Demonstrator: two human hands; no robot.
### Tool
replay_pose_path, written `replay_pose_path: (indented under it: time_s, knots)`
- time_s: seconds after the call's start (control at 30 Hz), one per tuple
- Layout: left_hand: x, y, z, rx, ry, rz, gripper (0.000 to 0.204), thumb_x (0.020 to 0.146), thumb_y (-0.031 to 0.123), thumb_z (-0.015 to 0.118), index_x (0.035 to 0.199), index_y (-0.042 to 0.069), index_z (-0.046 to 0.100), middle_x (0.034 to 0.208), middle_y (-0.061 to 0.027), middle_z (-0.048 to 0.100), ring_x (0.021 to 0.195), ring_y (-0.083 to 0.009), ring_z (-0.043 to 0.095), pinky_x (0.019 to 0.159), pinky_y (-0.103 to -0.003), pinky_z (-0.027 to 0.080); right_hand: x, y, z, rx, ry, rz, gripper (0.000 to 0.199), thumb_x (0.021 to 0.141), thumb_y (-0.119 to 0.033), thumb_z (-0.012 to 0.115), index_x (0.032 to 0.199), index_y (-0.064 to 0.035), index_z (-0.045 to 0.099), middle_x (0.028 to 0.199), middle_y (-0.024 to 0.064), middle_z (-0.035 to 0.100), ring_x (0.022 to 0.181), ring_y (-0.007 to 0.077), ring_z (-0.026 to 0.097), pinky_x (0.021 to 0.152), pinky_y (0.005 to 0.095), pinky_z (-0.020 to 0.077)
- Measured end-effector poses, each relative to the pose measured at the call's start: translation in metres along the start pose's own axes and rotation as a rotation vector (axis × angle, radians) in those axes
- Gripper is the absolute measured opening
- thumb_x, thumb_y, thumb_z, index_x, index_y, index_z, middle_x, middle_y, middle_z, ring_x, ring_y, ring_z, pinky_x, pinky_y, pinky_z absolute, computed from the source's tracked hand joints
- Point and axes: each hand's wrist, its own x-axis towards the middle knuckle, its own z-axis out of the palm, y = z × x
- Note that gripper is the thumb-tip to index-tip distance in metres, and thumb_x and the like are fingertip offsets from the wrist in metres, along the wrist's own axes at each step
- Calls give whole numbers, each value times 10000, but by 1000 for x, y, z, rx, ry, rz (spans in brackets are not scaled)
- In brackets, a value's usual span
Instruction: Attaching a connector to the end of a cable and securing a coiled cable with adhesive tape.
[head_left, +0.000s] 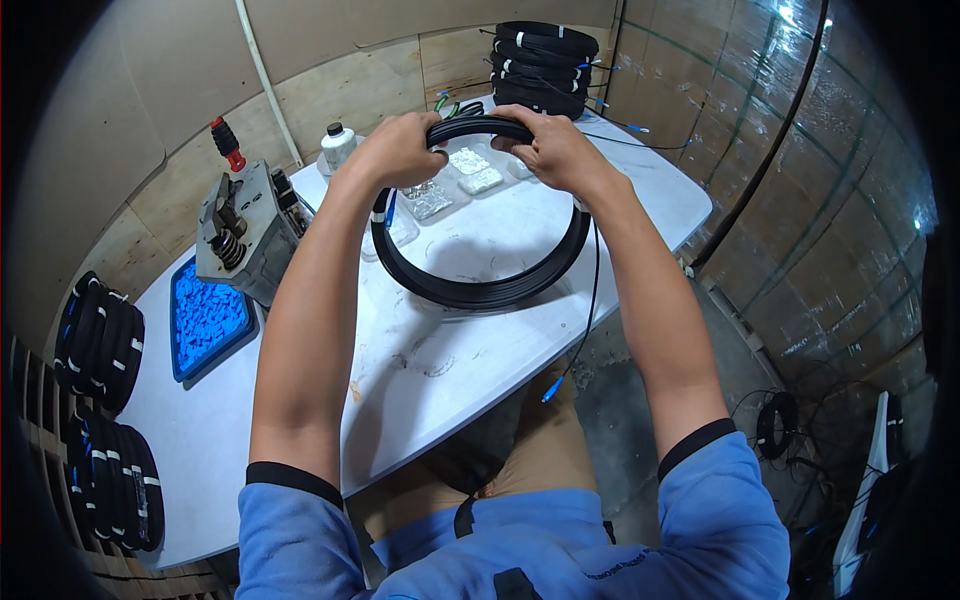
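Observation:
A coil of black cable is held up above the white table, tilted so its near side hangs lower. My left hand grips the coil's far left part, fingers wrapped round it. On the far right part my right hand is closed round the same coil. White bands show on the coil at both sides. One loose end hangs off the right side past the table edge, tipped with a blue connector. Another blue connector shows at the coil's left, near my left wrist.
The white table carries a blue tray of small blue parts, a metal machine, a white bottle and clear trays of small pieces. Black cable coils are stacked at the back; more lie left. Wrapped cartons stand right.

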Motion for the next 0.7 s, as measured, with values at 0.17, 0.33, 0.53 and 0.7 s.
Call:
replay_pose_path:
  time_s: [0.17,0.33,0.53,0.7]
  knots:
    - [-6,17,15,-198,133,54,304,851,245,733,1033,19,641,806,-159,667,739,-267,630,703,-382,488,-6,8,-1,4,-6,1,397,914,-234,717,1276,-112,611,1019,175,722,905,356,699,775,429,526]
    - [-8,15,7,-226,126,85,278,895,222,712,1106,52,653,820,-146,674,720,-238,617,694,-380,480,-16,-18,-14,-10,-45,-3,412,954,-317,667,1304,-112,594,981,170,716,849,327,687,774,398,522]
    - [-16,25,5,-189,123,61,204,916,139,661,1096,46,639,778,-161,657,668,-271,560,667,-387,455,-2,27,-23,246,-51,-71,470,1025,-468,528,1345,-132,602,975,95,669,845,226,640,786,347,517]
    - [-15,33,3,-187,80,75,206,906,131,668,1082,34,621,752,-177,634,645,-286,538,653,-400,445,41,109,4,63,48,128,377,984,-394,631,1189,-86,701,892,36,684,813,142,634,740,292,508]
